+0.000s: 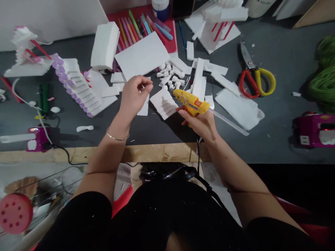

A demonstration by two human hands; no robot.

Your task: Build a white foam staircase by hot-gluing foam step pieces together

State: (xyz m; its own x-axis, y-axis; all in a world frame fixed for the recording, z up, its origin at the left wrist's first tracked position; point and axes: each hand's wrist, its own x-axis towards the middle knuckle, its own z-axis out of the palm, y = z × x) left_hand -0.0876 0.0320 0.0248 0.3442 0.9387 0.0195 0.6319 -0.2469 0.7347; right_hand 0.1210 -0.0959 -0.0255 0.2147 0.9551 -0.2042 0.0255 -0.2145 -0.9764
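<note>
My right hand point(200, 122) is wrapped round a yellow hot glue gun point(192, 101). A long clear glue stick point(230, 122) sticks out of its back end, and its nozzle points left. Under the nozzle lies a small white stepped piece point(165, 104) on the table. My left hand point(136, 93) hovers to the left of that piece, fingers curled and thumb close to the fingertips; whatever they hold, if anything, is too small to make out. Just beyond the nozzle is a pile of small white knobbed pieces point(171, 74). Flat white strips point(199, 78) lie around it.
Red-and-yellow-handled scissors point(252, 78) lie open at the right, near green yarn point(324, 73) and a purple device point(315, 130). At the left stands a white staircase model point(81, 89) edged with purple discs. Pens point(133, 29) lie at the back. A cable point(198, 153) hangs over the wooden edge.
</note>
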